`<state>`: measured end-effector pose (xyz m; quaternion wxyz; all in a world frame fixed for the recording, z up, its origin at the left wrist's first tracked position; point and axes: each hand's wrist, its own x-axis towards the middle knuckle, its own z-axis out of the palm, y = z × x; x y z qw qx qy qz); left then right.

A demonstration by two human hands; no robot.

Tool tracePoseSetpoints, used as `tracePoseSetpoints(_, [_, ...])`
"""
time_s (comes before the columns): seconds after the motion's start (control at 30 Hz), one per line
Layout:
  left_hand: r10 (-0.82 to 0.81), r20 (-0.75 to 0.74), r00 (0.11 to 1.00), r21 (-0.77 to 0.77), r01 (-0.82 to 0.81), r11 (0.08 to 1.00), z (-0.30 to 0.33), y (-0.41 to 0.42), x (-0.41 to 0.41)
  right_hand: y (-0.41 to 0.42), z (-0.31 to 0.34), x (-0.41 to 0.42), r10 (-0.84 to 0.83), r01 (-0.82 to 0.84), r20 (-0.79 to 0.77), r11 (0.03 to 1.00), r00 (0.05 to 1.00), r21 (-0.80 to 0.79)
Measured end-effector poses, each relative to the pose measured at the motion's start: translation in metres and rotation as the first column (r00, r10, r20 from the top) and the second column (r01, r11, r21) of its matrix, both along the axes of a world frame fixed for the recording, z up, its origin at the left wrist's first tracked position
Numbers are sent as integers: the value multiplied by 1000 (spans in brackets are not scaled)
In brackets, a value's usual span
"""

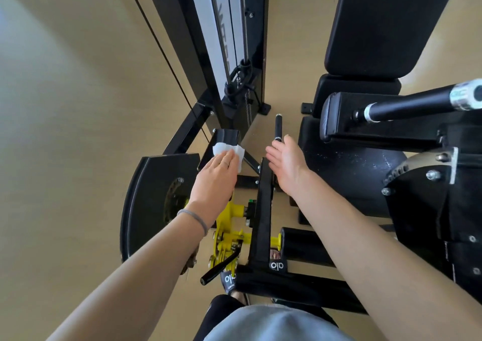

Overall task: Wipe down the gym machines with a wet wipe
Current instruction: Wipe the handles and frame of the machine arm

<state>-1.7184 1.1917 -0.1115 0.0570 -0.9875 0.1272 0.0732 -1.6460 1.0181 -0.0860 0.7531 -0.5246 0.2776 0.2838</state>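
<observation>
On the glossy black machine pad (221,145), our flat left hand (217,176) pressed a crumpled white wipe (229,150); our right hand (285,161) hovered, fingers spread

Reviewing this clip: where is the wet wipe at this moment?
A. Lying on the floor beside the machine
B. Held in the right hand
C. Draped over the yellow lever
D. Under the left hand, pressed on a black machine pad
D: the left hand presses the white wipe flat on the black pad; the right hand is open and empty.
</observation>
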Motion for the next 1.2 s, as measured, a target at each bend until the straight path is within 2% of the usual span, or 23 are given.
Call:
tracePoseSetpoints(0.07, [64,-18,998,-92,-66,994,7,0,-9,-2,2,-11,84,-84,14,996,996,6])
tracePoseSetpoints(0.17, [103,76,992,-253,-81,964,27,-9,-17,1,-5,-20,218,-216,20,973,976,-83])
tracePoseSetpoints(0.23, [188,99,977,-445,-126,886,30,-23,-16,2,-10,-25,289,-275,52,943,956,-188])
tracePoseSetpoints(0.3, [185,-29,982,-604,-165,780,28,-38,-20,-2,-10,-31,373,-302,154,886,915,-353])
tracePoseSetpoints(0.37, [107,-237,966,-599,-232,767,10,-50,-29,-10,-8,-37,543,-388,228,783,809,-487])
tracePoseSetpoints(0.4, [93,-343,935,-571,-286,770,-2,-54,-34,-15,-8,-41,638,-465,208,712,742,-527])
tracePoseSetpoints(0.47, [55,-510,859,-519,-358,776,-22,-61,-43,-24,-14,-49,789,-644,65,543,611,-539])
tracePoseSetpoints(0.53, [-2,-695,719,-405,-390,827,-35,-68,-52,-30,-21,-62,866,-793,-116,382,487,-476])
tracePoseSetpoints(0.6, [-27,-802,597,-329,-403,854,-38,-74,-60,-34,-30,-79,900,-886,-234,264,368,-381])
tracePoseSetpoints(0.67, [-5,-881,474,-311,-570,761,-35,-74,-65,-36,-39,-93,906,-925,-291,214,308,-313])
tracePoseSetpoints(0.73, [-8,-910,414,-332,-719,611,-39,-65,-65,-35,-47,-97,901,-935,-307,222,305,-277])
tracePoseSetpoints(0.8, [30,-929,369,-330,-861,387,-43,-54,-70,-30,-55,-99,905,-944,-304,230,297,-237])
tracePoseSetpoints(0.9, [71,-964,257,-264,-957,-117,-49,-45,-78,-25,-63,-105,916,-961,-312,197,251,-193])
tracePoseSetpoints(0.93, [80,-973,215,-228,-949,-218,-53,-43,-80,-24,-65,-108,925,-969,-309,173,221,-174])
tracePoseSetpoints(0.97, [117,-975,190,-215,-942,-258,-55,-41,-80,-24,-68,-113,937,-976,-298,137,184,-172])
tracePoseSetpoints(1.0, [176,-968,179,-221,-940,-258,-61,-39,-79,-25,-71,-116,950,-977,-279,86,140,-195])
tracePoseSetpoints(1.07, [286,-935,209,-256,-956,-141,-71,-36,-74,-28,-78,-123,966,-959,-246,8,81,-284])
tracePoseSetpoints(1.17, [352,-865,359,-299,-930,213,-76,-37,-61,-28,-92,-122,971,-892,-240,-88,23,-443])
tracePoseSetpoints(1.2, [341,-843,415,-324,-899,294,-79,-39,-56,-27,-99,-118,968,-865,-250,-128,-3,-486])
